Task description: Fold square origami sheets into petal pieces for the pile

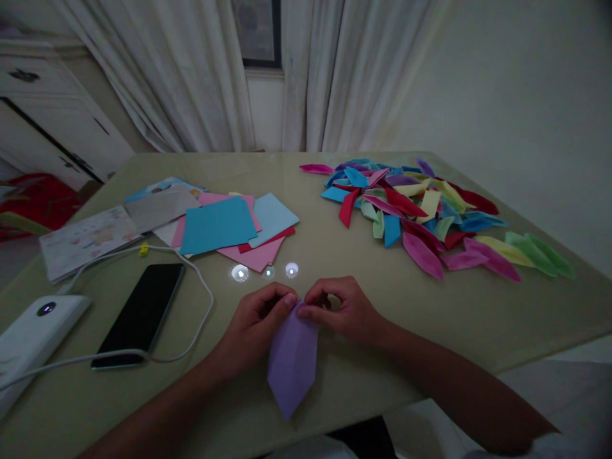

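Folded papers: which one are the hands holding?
The lilac piece, its far end pinched by the left hand and right hand; the others lie in the colourful pile.

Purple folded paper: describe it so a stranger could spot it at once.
Along the near side of the pale table, find the left hand and right hand. They pinch the top of the purple folded paper, its tip pointing nearward. Unlike the heaped folded pieces at right, it is held.
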`<state>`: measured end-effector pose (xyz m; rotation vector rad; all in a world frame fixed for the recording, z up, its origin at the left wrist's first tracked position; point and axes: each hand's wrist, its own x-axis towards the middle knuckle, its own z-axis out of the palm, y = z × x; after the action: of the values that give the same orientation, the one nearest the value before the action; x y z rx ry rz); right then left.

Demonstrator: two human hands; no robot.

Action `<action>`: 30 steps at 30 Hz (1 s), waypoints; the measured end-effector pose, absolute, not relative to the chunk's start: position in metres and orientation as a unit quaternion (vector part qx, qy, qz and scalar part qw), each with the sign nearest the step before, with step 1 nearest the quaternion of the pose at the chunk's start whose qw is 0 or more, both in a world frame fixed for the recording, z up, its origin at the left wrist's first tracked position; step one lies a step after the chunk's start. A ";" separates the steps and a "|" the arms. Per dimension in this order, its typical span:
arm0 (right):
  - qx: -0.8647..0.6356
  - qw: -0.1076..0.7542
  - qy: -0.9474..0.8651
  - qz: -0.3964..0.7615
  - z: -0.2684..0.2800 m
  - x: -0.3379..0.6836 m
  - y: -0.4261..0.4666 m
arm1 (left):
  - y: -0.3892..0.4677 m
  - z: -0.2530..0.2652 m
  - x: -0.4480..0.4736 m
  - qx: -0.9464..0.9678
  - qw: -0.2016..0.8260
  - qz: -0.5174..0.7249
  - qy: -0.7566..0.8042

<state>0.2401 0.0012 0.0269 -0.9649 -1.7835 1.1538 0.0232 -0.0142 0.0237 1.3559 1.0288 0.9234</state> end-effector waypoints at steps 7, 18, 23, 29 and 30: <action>-0.394 0.397 -0.698 0.447 0.024 0.241 0.002 | -0.014 0.023 0.023 0.580 0.557 0.388 0.451; -0.404 0.390 -0.702 0.437 0.027 0.242 0.000 | -0.015 0.023 0.023 0.574 0.530 0.400 0.479; -0.391 0.371 -0.706 0.460 0.028 0.243 0.001 | -0.014 0.024 0.023 0.551 0.536 0.408 0.492; -0.411 0.353 -0.703 0.461 0.029 0.243 0.003 | -0.012 0.027 0.025 0.529 0.511 0.451 0.506; -0.414 0.353 -0.701 0.461 0.029 0.243 0.003 | -0.012 0.028 0.025 0.525 0.509 0.456 0.507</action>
<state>0.2433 0.0027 0.0288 -1.0695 -1.8140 1.1921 0.0249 -0.0123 0.0281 1.2655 1.2201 1.0990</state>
